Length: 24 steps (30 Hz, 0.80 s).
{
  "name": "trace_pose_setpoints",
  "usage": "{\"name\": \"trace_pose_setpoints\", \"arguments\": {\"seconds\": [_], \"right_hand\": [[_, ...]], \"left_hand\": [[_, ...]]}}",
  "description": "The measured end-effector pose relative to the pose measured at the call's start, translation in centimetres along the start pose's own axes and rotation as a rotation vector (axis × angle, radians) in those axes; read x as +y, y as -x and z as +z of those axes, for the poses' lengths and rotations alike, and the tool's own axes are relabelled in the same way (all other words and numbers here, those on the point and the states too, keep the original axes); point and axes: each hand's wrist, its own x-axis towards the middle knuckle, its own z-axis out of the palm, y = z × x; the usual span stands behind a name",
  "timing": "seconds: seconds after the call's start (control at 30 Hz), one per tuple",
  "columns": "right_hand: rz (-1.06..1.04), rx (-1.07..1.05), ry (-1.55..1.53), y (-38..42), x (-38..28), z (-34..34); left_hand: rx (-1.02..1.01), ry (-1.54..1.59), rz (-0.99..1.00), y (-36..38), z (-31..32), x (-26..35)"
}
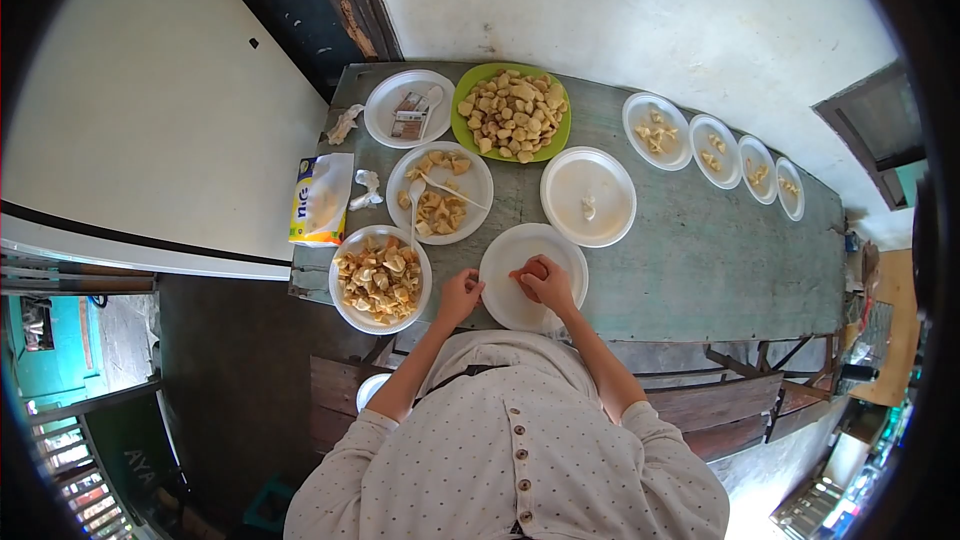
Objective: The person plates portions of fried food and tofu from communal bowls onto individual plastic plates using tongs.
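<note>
My right hand (545, 285) is over a white plate (505, 315) at the table's front edge, its fingers curled around a small reddish-brown piece (523, 278) I cannot identify. By the plate's left rim is my left hand (462, 296), fingers bent together; whatever they may hold is too small to tell. To the left, a white plate (338, 312) is heaped with yellow-brown scraps (378, 278) that look like peels. Behind it, another white plate (480, 165) carries yellowish pieces (438, 212) and white plastic spoons (416, 192). A small whitish piece (588, 208) lies on the plate (610, 225) behind my right hand.
A green plate (461, 130) at the back is piled with pale chunks (515, 112). Beside it, a white plate (380, 105) bears printed packets and a spoon. Tissue pack (322, 200) and crumpled tissues (366, 190) lie left. Several plates with small pieces (656, 132) line the wall.
</note>
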Motion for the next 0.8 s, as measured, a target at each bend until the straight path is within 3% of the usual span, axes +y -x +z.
{"name": "trace_pose_setpoints", "arguments": {"seconds": [0.37, 0.8], "right_hand": [[0.090, 0.019, -0.233, -0.1, 0.2, -2.5], [0.073, 0.089, -0.093, 0.8, 2.3, -3.1]], "left_hand": [[0.001, -0.001, -0.029, 0.2, -0.1, 0.4], [-0.005, -0.006, -0.012, 0.3, -0.1, 0.7]]}}
